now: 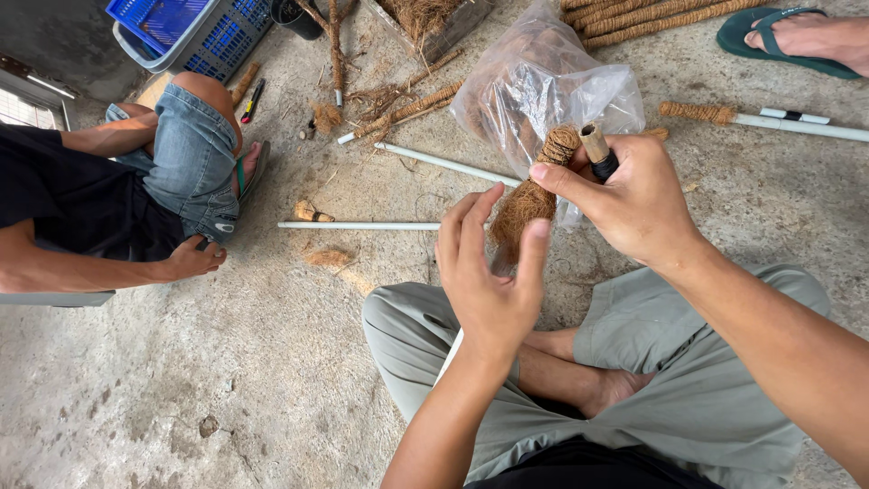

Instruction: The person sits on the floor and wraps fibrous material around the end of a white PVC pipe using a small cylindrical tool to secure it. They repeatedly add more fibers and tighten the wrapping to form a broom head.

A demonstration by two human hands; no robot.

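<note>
We sit cross-legged on the concrete floor (272, 362) with a coir-wrapped stick (527, 201) held upright between both hands; our left hand (484, 281) cups it from below, thumb and fingers spread around the brown fibre, seemingly to keep the wrap from loosening; our right hand (634, 204) works at the top end, thumb and forefinger pressed together on the fibre there, while the other fingers curl round a short tool with a pale tip and black grip (597, 152), tucked in the palm so it stays within reach. Just behind the stick stands a clear plastic bag (552, 86) of loose coir, close enough to draw from; bare white pipes (362, 225) lie on the floor to the left, and finished wrapped sticks (652, 16) are stacked at the top. A second person sits on the left, one hand (195, 260) resting on the floor; a blue crate (195, 32) stands beyond them; a foot in a green sandal (787, 36) shows top right.
</note>
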